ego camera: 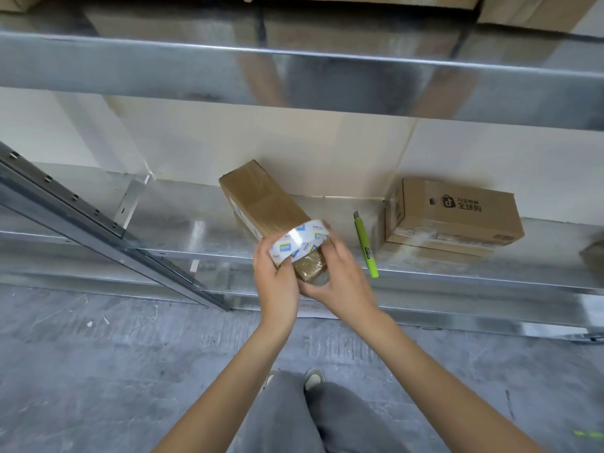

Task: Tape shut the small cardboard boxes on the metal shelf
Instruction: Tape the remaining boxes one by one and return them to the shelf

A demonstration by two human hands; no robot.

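Observation:
A long, narrow cardboard box [261, 199] lies on the metal shelf [170, 223], its near end over the front edge. A roll of clear tape [299, 241] with a blue-and-white printed core is held over that near end. My left hand [276, 282] grips the roll from the left. My right hand [340, 279] holds the roll's right side, with its fingers under the box's end. A second small cardboard box [457, 212] with a black printed logo sits to the right on the shelf.
A green utility knife [366, 248] lies on the shelf between the two boxes. A slanted metal upright [98, 230] crosses the left side. An upper shelf beam [294, 83] hangs overhead. The corner of another box [593, 256] shows at the far right. Grey concrete floor lies below.

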